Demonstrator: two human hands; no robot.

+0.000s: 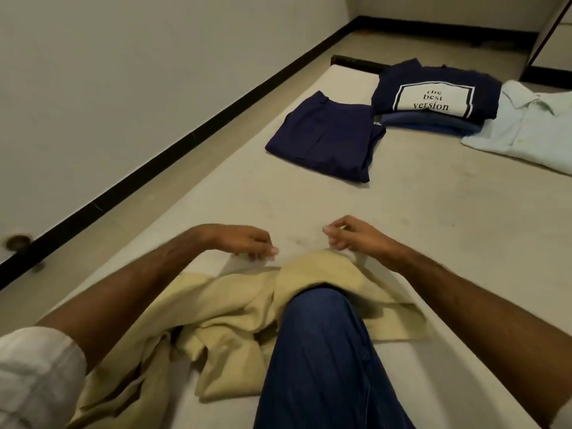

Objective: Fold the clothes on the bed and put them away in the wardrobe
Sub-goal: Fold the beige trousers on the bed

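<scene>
Head view: beige garment (235, 308) lies crumpled on the bed (433, 218), draped partly over the person's blue-trousered knee (322, 351), w/ its far edge just under both hands. Left hand (247, 241) hovers past the knee's left side, fingers curled down toward the cloth edge; can't tell if it actually pinches fabric or only touches it. Right hand (349, 233) sits past the knee's right side, fingers loosely curled, lower ones seem to nip a bit of the hem, but the contact is small and blurred, so not sure. Judging by the soft folds and wrinkles, the cloth is light, limp, non-slippery and not fragile; it'll sag and bunch unless held at two spread points, so best taken at far-edge corners or shoulder seams and pulled flat away from the knee. Well beyond the knee: folded navy trousers (325, 137), then a navy printed tee (433, 97) atop a stack, w/ a pale shirt (526, 125) beside it, cut off by the frame. Hidden: what kind of garment the beige one is, its near end under the left arm, and the wardrobe, maybe the dark-edged panel far right, can't confirm.
</scene>
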